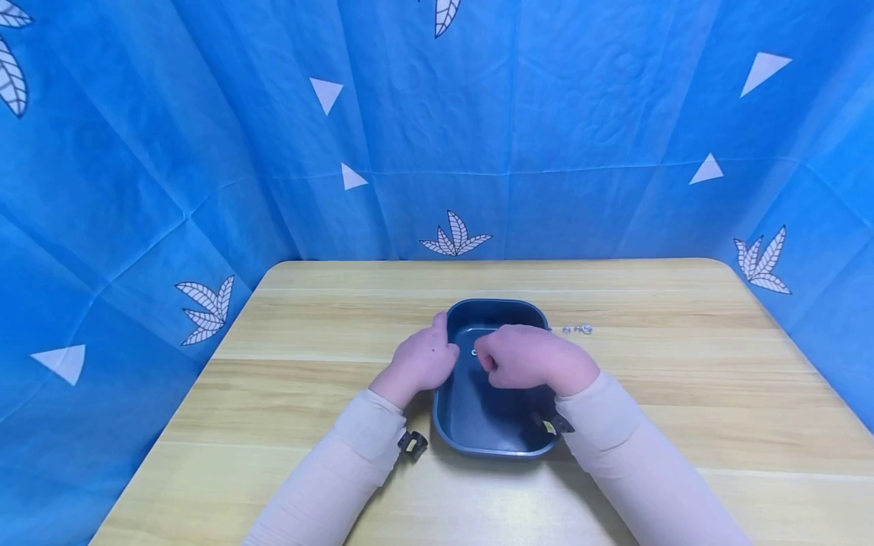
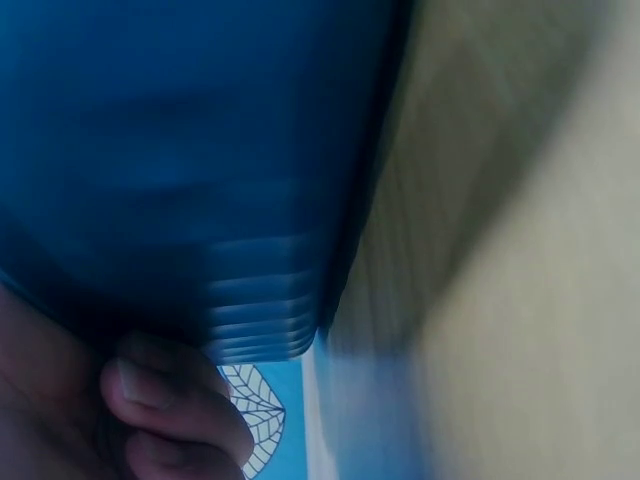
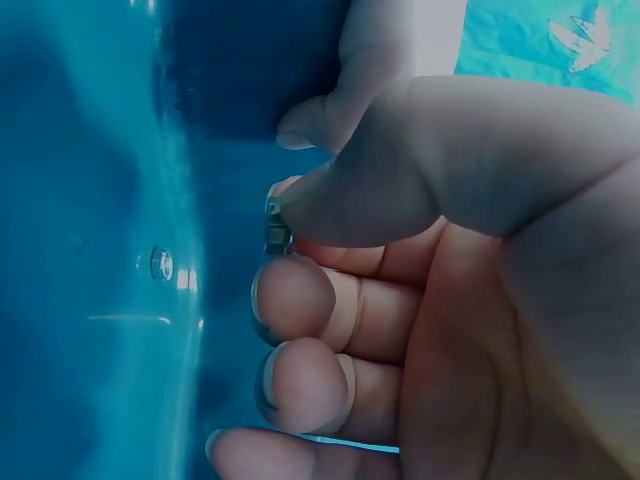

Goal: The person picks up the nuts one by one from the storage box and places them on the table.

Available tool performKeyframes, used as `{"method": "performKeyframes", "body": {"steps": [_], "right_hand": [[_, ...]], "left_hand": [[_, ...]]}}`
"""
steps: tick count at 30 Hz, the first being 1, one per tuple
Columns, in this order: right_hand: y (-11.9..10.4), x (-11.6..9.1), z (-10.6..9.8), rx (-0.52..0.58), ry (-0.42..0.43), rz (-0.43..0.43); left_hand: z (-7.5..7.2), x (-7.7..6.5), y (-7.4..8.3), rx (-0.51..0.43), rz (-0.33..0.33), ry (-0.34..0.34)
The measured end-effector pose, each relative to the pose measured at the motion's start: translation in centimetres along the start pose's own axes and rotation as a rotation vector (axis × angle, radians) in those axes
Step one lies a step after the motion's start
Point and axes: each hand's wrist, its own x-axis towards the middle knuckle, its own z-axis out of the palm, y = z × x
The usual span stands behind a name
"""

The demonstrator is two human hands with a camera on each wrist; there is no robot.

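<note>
A dark blue plastic bin stands on the table. My left hand holds its left wall, with the thumb on the inner side and curled fingers outside. Over the bin, my right hand pinches a small shiny metal nut between thumb and forefinger; the fingertips partly hide it. The other right fingers are curled towards the palm. A second small nut lies inside the bin, near the fingertips of the right hand.
Several small metal pieces lie in a row on the wooden table, just right of the bin. Blue patterned cloth hangs behind and at both sides of the table.
</note>
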Motion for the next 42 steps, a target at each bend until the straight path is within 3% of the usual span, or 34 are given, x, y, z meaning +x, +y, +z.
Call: {"method": "performKeyframes", "body": {"steps": [28,42], "right_hand": [[-0.7,-2.5,-2.6,0.101,0.054,0.003],[1.5,-3.2,-3.5,0.132,0.091,0.053]], "left_hand": [[0.0,-0.1,0.0,-0.027,0.007,0.005],[0.0,-0.2,0.0,-0.058,-0.001,0.007]]}}
